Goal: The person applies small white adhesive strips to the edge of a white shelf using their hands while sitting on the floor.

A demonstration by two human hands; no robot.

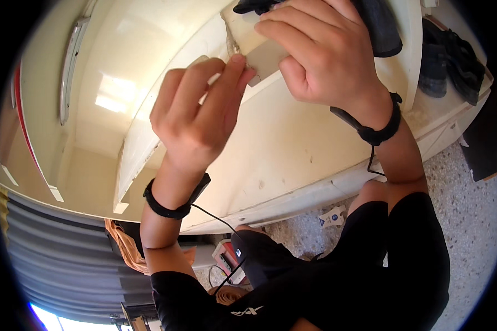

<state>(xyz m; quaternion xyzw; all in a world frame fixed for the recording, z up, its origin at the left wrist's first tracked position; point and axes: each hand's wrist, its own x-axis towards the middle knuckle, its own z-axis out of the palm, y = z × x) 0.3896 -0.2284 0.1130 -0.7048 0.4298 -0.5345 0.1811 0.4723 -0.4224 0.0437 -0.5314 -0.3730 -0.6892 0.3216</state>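
My left hand is raised in front of a cream cabinet, its thumb and fingers pinched together at a small pale thing too hidden to name. Just above those fingertips, a thin whitish strip hangs down. Higher and to the right, my right hand has its fingers curled, and what they hold, if anything, is hidden. A flat grey-beige patch shows between the two hands. Behind the right hand lies a black shoe, and a black object shows beyond its fingertips.
More black shoes stand on a ledge at the right. A white card lies on the speckled floor. Orange cloth and a red box are low at left, near a grey curtain. Thin cables trail from both wristbands.
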